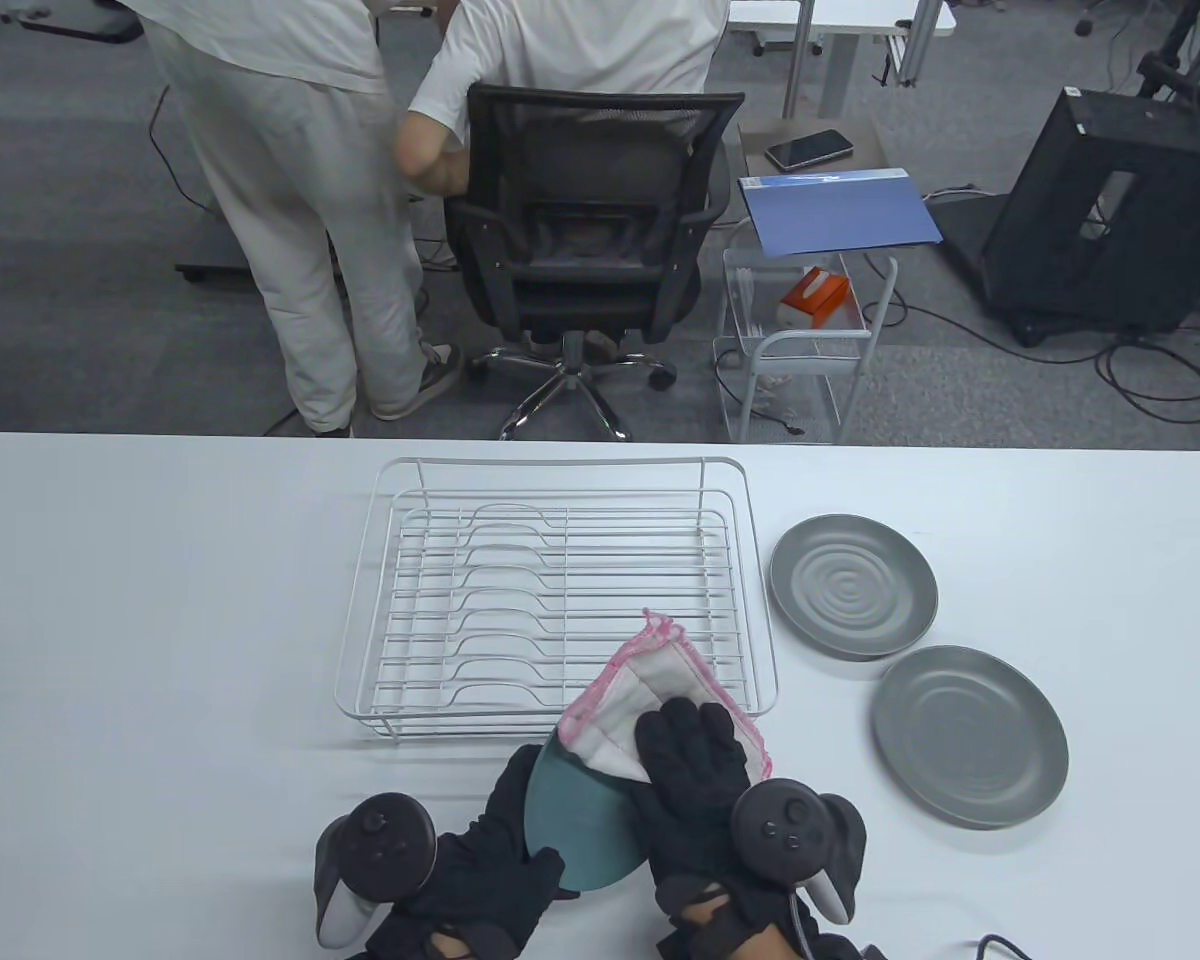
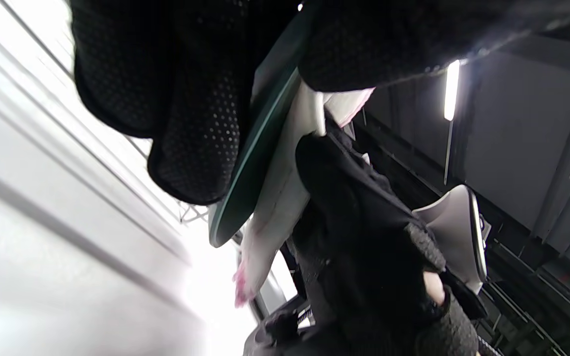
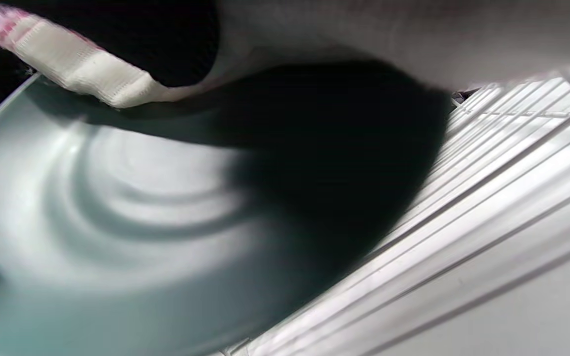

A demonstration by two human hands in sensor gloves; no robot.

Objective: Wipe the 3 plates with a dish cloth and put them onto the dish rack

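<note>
My left hand [image 1: 528, 835] grips a dark teal plate [image 1: 580, 820] by its left rim and holds it tilted above the table's front edge, just in front of the white wire dish rack [image 1: 560, 590]. My right hand [image 1: 688, 735] lies flat on a white dish cloth with a pink hem [image 1: 650, 680] and presses it against the plate's face. The left wrist view shows the cloth [image 2: 280, 207] sandwiched between the plate [image 2: 250, 158] and the right glove. Two grey plates [image 1: 852, 585] [image 1: 970, 735] lie flat on the table to the right of the rack, which holds nothing.
Beyond the table's far edge stand a black office chair [image 1: 585, 230], two people in white clothes [image 1: 300, 200] and a small wire cart [image 1: 800, 350].
</note>
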